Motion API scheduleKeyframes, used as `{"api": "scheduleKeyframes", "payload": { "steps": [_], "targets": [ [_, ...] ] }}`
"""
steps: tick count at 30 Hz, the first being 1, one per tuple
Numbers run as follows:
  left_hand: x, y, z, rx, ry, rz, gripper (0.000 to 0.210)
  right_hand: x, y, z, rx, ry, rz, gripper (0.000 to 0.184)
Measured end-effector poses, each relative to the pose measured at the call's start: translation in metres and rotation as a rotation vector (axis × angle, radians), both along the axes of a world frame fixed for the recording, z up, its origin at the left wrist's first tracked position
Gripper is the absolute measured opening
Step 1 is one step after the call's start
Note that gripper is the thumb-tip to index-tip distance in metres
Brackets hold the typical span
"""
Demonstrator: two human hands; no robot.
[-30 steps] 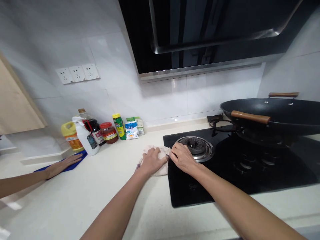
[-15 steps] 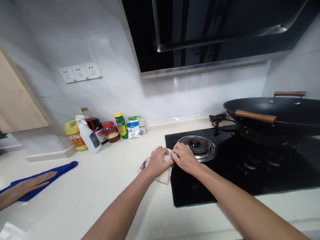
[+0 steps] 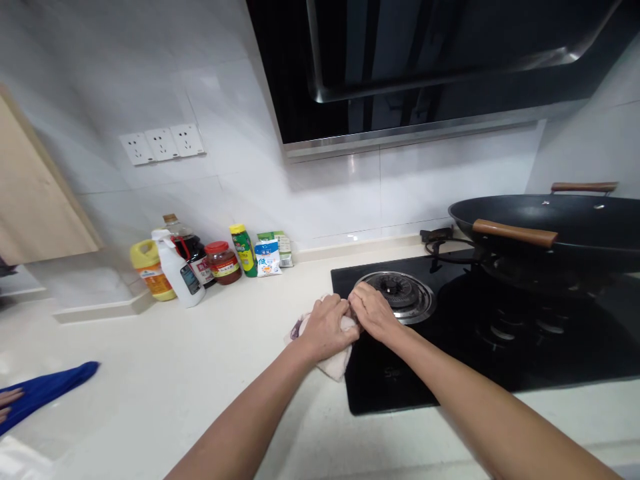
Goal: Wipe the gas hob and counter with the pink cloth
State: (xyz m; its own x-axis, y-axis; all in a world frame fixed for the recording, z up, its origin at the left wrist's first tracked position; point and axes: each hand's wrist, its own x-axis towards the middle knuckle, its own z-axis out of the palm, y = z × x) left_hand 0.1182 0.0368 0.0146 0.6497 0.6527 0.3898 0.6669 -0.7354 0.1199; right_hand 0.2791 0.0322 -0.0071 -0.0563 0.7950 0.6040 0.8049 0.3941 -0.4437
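Seen from above, two bare hands work close together where a pale bench (image 3: 200,380) meets a black hob (image 3: 395,380). Take the pale cloth (image 3: 336,365) as the clock's centre, twelve toward the wall. It lies bunched on the bench, against the hob's left edge.

The left hand (image 3: 327,327) is on top of it, fingers close together and bent over the folds, pressing down. The right hand (image 3: 373,310), between one and two o'clock, has its fingers curled by the left one's fingertips; the tips are hidden, so whether they pinch any cloth cannot be told.

A burner (image 3: 395,291) sits at two o'clock, just beside the right hand. A shift that way could knock the knuckles on its metal ring or catch the cloth there; were the metal hot, which cannot be seen, skin would be at risk. The hob's edge could also snag a loose fold, and with the hands so crowded, fingers could bump.

Farther out at two, a wok (image 3: 575,220) stands well clear. At eleven, a wide sweep could topple a packet (image 3: 269,260). At nine, well apart, another person's hand (image 3: 7,402) rests on a blue cloth (image 3: 55,387).
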Motion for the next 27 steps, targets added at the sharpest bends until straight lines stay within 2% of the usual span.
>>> {"api": "scheduleKeyframes", "payload": {
  "steps": [4,9,15,22,27],
  "targets": [
    [0.006,-0.012,0.004,-0.046,0.02,-0.085,0.019,0.005,0.008,-0.003,-0.034,0.1,-0.028,0.032],
    [0.01,-0.016,0.002,-0.092,-0.007,-0.168,0.021,0.01,0.014,-0.01,-0.064,0.103,-0.061,0.033],
    [0.01,-0.013,0.0,-0.167,-0.019,-0.105,0.023,0.012,0.015,-0.015,-0.034,0.064,-0.035,0.034],
    [0.012,-0.009,0.0,-0.213,-0.042,-0.037,0.027,0.008,0.01,-0.011,-0.006,0.028,-0.005,0.033],
    [0.009,0.0,-0.004,-0.205,-0.085,0.045,0.016,0.005,0.007,-0.01,-0.001,-0.03,-0.016,0.032]
  ]
}}
